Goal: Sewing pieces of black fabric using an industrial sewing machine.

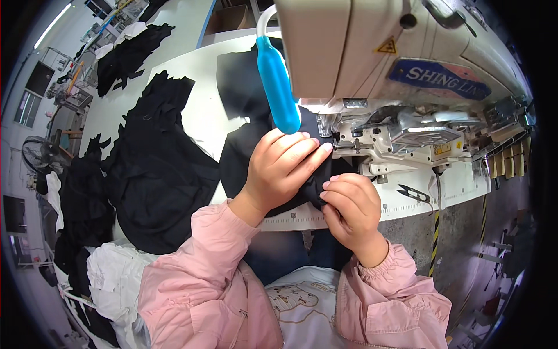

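Note:
A piece of black fabric (247, 145) lies under the head of a white sewing machine (372, 52). On the fabric, just left of the presser foot (325, 127), rests my left hand (285, 166); its fingers are bent together and grip the cloth, and its thumb is hidden. Closer to me, my right hand (351, 209) pinches the fabric's right edge between thumb and fingers. A blue-covered lamp (278, 87) on a white bent neck hangs right above my left hand.
Black cut pieces (160, 174) are heaped on the white table to the left. White cloth (116, 285) hangs below them. Small black thread snips (414, 193) lie at the table's right front, by a ruler strip (293, 217) along the edge. A fan (39, 152) stands far left.

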Motion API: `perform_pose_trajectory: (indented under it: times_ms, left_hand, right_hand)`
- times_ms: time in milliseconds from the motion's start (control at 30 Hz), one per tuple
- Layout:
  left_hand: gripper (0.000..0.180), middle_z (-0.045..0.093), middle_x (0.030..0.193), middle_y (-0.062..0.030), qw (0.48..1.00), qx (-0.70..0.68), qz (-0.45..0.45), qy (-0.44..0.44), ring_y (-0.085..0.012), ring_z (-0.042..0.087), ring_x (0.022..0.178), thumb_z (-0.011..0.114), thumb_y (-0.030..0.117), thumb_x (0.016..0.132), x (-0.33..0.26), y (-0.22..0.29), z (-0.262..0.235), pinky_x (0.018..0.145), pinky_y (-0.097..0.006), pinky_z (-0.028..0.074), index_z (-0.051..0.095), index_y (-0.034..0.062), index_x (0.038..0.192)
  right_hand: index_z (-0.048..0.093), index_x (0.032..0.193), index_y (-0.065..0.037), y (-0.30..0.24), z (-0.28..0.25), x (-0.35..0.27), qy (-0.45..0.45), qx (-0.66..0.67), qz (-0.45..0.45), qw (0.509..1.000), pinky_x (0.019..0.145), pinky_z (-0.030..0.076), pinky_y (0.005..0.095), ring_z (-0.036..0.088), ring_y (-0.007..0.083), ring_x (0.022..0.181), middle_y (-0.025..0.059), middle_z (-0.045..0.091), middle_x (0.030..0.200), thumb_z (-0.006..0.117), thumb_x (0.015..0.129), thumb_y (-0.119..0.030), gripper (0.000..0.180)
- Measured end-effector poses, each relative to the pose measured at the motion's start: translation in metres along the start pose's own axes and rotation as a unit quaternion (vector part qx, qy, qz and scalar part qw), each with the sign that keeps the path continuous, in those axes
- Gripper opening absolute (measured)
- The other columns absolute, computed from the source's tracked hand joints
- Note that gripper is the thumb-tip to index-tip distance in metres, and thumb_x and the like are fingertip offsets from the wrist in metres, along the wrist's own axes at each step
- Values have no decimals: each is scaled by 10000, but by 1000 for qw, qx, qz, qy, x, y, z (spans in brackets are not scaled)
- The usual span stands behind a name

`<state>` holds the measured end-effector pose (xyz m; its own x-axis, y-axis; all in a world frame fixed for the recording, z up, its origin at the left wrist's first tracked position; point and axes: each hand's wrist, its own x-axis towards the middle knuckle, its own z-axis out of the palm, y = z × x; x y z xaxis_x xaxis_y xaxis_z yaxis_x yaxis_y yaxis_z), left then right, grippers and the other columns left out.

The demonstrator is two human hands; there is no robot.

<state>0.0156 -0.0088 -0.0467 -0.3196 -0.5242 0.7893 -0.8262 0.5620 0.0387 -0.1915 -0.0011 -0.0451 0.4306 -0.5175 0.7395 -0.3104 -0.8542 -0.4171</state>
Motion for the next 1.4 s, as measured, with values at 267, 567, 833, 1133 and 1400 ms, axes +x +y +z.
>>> perform_pose_trajectory:
  times_ms: [267,567,833,1133,1400]
  left_hand:
    - [358,700,1155,8,1000,-4,0,-12,-201,674,1127,693,143,841,0,0,-6,1060,-440,490,817,192,1173]
    - [435,694,1192,20,1000,0,5,-27,-193,655,1162,684,121,796,-4,1,-9,1125,-466,435,822,208,1199]
    - [480,691,1216,36,999,6,2,-38,-188,649,1175,681,113,776,-3,2,-11,1135,-470,416,814,217,1225]
    - [348,696,1207,38,999,-3,-26,-46,-164,637,1188,700,152,879,-2,4,-14,1148,-492,435,796,220,1207]
    - [382,694,1219,33,998,-2,-34,-53,-163,640,1190,701,135,877,0,3,-15,1161,-503,416,779,224,1241]
  right_hand:
    - [719,970,-54,3,1,6,16,-27,2,999,797,577,418,688,308,962,67,721,1035,780,680,-16,299]
    - [716,961,-52,2,1,7,19,-32,7,999,800,573,424,683,310,958,69,721,1036,769,677,-16,291]
    - [711,963,-52,3,2,8,23,-35,7,999,802,570,430,681,316,956,74,717,1036,758,674,-5,297]
    - [705,971,-55,1,3,12,20,-43,2,999,798,564,428,681,315,953,71,711,1036,757,679,6,303]
    - [705,973,-58,3,4,14,30,-47,4,998,809,564,428,682,314,957,70,711,1038,753,694,5,291]
